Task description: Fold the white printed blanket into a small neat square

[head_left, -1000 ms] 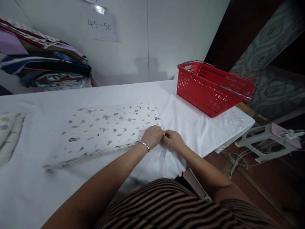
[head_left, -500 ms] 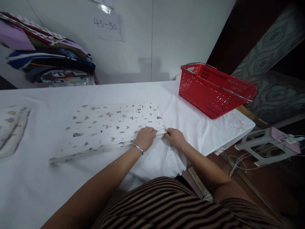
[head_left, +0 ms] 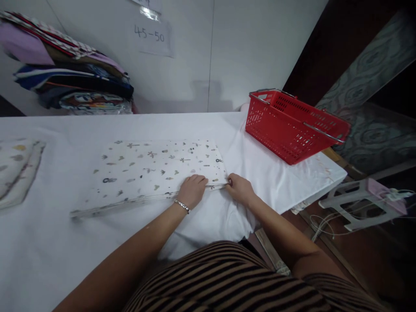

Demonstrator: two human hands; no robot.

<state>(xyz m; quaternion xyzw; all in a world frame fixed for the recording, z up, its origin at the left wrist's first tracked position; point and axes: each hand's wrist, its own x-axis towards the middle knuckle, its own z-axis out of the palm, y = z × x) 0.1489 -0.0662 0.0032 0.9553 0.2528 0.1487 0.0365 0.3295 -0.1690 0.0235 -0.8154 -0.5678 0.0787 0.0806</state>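
A folded white cloth with small printed motifs (head_left: 152, 171) lies flat on the white-covered table (head_left: 48, 242). My left hand (head_left: 191, 190), with a bracelet at the wrist, rests on the cloth's near edge, fingers curled over it. My right hand (head_left: 239, 189) pinches the cloth's near right corner with its fingertips.
A red plastic basket (head_left: 292, 128) with metal handles stands at the table's far right. A pile of folded fabrics (head_left: 65, 82) sits at the back left against the wall. Another patterned folded piece (head_left: 16, 169) lies at the left edge. A white stand (head_left: 364, 201) is on the floor to the right.
My left hand slid left along the cloth's near edge, away from my right hand, which stays at the corner. The view shifted slightly.
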